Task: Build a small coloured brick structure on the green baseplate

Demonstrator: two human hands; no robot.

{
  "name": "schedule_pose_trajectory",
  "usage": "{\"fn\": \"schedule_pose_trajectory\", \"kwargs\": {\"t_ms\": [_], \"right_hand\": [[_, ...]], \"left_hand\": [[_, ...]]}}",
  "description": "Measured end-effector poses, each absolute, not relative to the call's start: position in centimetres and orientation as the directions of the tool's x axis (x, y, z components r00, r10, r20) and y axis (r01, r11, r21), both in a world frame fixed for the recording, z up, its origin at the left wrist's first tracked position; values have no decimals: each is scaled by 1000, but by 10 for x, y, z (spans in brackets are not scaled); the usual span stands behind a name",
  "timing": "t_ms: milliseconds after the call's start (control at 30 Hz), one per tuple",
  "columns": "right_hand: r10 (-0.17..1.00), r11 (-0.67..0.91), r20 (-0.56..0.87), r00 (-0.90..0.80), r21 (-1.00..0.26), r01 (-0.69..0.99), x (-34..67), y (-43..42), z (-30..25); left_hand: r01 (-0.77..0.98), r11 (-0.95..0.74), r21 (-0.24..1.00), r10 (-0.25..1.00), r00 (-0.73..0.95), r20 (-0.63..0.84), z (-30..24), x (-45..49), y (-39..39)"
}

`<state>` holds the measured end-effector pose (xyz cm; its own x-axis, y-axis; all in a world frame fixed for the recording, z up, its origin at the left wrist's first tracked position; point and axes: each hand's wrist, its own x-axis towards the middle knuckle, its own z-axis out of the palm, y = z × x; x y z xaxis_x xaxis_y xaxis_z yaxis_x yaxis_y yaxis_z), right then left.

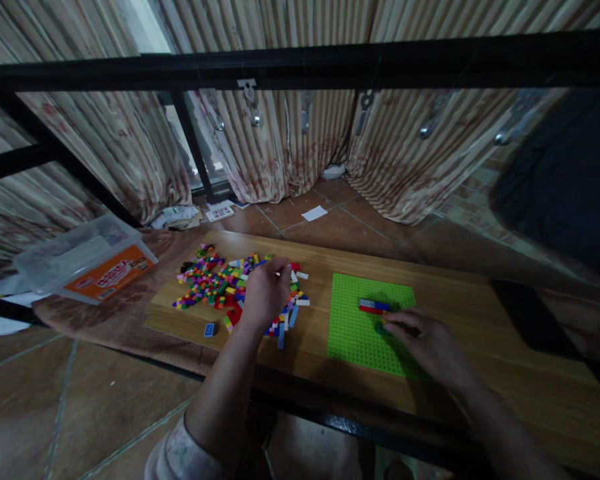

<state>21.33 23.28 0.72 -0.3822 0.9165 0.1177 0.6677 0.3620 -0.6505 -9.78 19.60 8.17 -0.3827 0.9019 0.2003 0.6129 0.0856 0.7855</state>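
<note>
My left hand (267,291) is over the right part of a pile of small colourful toy building bricks (207,280). Its fingers are drawn together in a pinch, and whatever they hold is hidden. A bright green studded baseplate (347,327) lies on the board to the right. On it sits a short row of blue, grey and red bricks (373,305). My right hand (430,343) reaches over the plate's right side, thumb and finger closed close to the row's right end. Small yellow and green bits show at those fingertips, too blurred to tell apart.
A wooden board (310,347) carries the bricks and plate. A lone blue brick (209,329) lies at its front left. At far left stands a clear plastic box (87,257) with an orange label. A black flat object (530,317) lies at right. A black metal bar (300,67) crosses above.
</note>
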Motion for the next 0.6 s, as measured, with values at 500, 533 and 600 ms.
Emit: {"fn": "schedule_pose_trajectory", "kwargs": {"t_ms": [500, 533, 600], "right_hand": [[968, 247, 205, -148, -637, 731, 215, 235, 12], [968, 247, 206, -146, -641, 726, 215, 235, 13], [968, 245, 201, -149, -645, 724, 215, 234, 13]], "left_hand": [[90, 194, 977, 981, -7, -195, 33, -13, 186], [85, 208, 975, 978, -4, -208, 32, -11, 185], [88, 212, 973, 977, 3, -213, 30, -10, 185]]}}
